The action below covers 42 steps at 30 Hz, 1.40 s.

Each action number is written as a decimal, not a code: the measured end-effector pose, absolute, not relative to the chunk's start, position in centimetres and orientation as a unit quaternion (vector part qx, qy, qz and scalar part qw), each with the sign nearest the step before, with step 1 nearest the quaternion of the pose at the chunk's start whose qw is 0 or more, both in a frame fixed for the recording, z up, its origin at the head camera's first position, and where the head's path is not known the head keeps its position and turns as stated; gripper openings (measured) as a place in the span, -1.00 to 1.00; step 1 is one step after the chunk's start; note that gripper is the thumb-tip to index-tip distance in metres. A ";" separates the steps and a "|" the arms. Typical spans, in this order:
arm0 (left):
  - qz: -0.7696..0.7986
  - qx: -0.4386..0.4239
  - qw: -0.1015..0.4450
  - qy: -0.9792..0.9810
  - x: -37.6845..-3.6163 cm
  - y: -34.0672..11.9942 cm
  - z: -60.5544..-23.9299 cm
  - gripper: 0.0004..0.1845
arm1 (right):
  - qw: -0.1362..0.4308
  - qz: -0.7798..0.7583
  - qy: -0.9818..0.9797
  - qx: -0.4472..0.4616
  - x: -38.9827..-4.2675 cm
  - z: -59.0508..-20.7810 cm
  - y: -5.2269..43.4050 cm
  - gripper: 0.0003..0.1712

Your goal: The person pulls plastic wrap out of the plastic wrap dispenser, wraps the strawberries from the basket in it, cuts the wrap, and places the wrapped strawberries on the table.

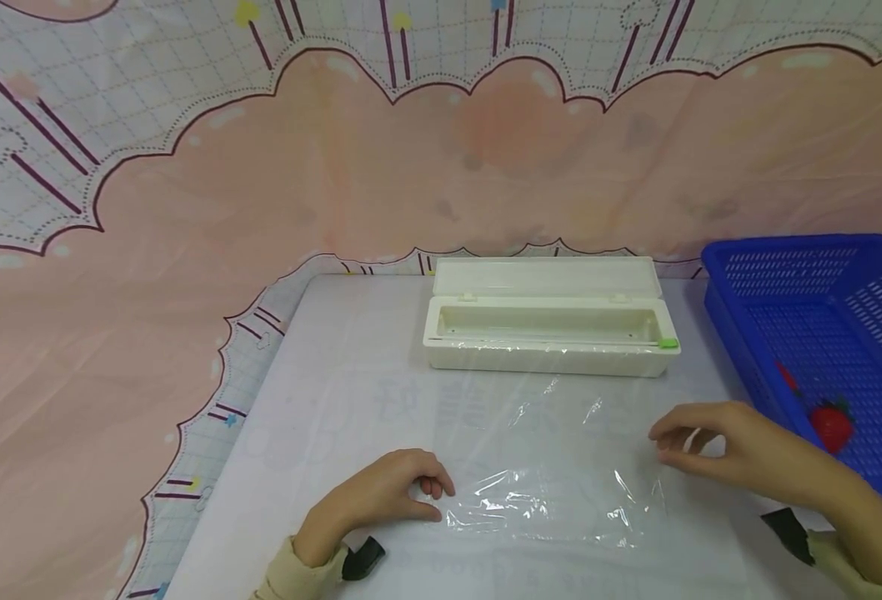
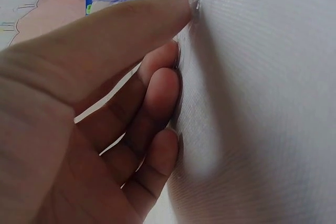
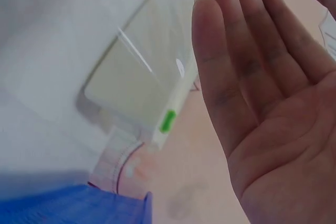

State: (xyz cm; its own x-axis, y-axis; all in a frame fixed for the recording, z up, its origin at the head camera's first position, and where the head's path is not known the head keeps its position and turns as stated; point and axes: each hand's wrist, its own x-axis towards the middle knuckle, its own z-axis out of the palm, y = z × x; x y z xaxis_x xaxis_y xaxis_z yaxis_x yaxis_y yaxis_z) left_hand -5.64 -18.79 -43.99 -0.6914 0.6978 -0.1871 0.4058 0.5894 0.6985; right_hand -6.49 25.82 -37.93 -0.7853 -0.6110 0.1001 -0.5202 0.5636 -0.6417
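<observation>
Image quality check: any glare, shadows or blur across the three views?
Head: bright glare streaks on the clear film. Left wrist: a soft dark shadow on the white tabletop beside the left hand. Right wrist: white box and blue basket look soft, likely out of focus; right hand is sharper.

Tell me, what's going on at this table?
Someone is handling clear film that runs toward them from an open white box. Their left hand is at the film's near left corner; whether it pinches the film is unclear. Their right hand is by the right edge, thumb and fingers apart, seemingly holding nothing. To the right, a blue basket contains what looks like a strawberry.
</observation>
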 end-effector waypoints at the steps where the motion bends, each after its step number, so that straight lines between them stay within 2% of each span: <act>1: 0.321 0.320 0.227 0.862 -5.6 -18.8 -44.0 -0.77 | 0.055 -0.334 0.884 -0.323 -6.5 -37.8 26.0 -0.74; 7: 0.323 0.316 0.232 0.862 -5.7 -18.7 -44.1 -0.78 | -0.003 -0.290 0.904 -0.313 -6.7 -37.1 27.0 -0.63; 16: 0.324 0.309 0.238 0.862 -5.6 -18.8 -44.2 -0.78 | 0.020 -0.236 0.941 -0.244 -7.3 -35.4 28.0 -0.64; 24: 0.324 0.312 0.235 0.862 -5.5 -18.8 -44.1 -0.78 | -0.038 -0.202 0.949 -0.240 -8.0 -34.9 29.4 -0.57; 33: 0.330 0.316 0.231 0.859 -5.5 -18.9 -44.1 -0.77 | 0.023 -0.146 0.974 -0.170 -9.4 -33.8 30.4 -0.52; 42: 0.325 0.330 0.216 0.859 -5.5 -19.0 -44.3 -0.77 | -0.070 -0.146 0.968 -0.194 -10.1 -34.6 32.6 -0.53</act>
State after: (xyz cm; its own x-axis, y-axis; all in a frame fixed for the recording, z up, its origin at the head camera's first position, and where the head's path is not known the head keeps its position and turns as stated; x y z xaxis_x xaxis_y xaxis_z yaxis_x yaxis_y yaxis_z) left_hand -5.54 -18.96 -44.26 -0.6891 0.7075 -0.1566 0.4264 0.5706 0.7019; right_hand -10.11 32.64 -34.63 -0.9149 -0.3555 0.1910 -0.3960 0.8822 -0.2547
